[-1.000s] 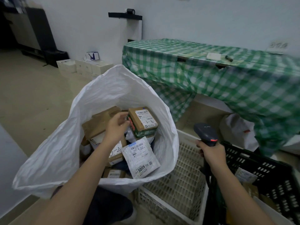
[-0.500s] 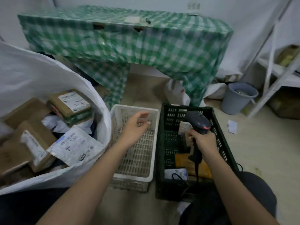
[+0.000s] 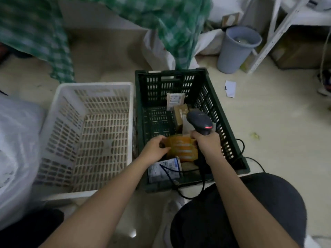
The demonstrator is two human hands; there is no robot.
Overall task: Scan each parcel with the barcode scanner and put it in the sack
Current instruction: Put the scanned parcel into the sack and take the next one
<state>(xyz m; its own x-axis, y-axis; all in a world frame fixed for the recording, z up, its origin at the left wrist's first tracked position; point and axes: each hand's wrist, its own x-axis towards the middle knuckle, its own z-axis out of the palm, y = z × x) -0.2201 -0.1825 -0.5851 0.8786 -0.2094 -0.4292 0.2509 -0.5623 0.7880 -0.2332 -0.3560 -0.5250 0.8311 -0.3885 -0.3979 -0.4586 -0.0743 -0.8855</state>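
- Head view, far left edge: I see the white sack (image 3: 16,149), only its right flank in frame, well apart from the parcels.
- Next right, one white crate (image 3: 93,86) sits on the floor, touching the green crate along their shared side; I see no parcel in it.
- My left hand (image 3: 155,150) is down inside the green crate (image 3: 222,111), fingers curled on the left end of the orange parcel (image 3: 180,147). It looks like a pinch grip, though the fingertips are partly hidden.
- That orange parcel lies in the near half of the crate, long axis running left to right, directly between my two hands; each hand meets one end of it.
- My right hand (image 3: 206,144) is wrapped around the scanner (image 3: 199,121) handle, head pointing away from me, red light on; its knuckles touch the parcel's right end.
- Judged from this, the next move is lifting the orange parcel with the left hand, then turning its label toward the scanner.
- Count in the green crate: four parcels I can make out, one orange, one blue-white (image 3: 163,169) at the near edge, one brown box (image 3: 180,113), one white pouch (image 3: 174,101) against the far wall. More may be hidden.
- One scanner, two crates, one sack.
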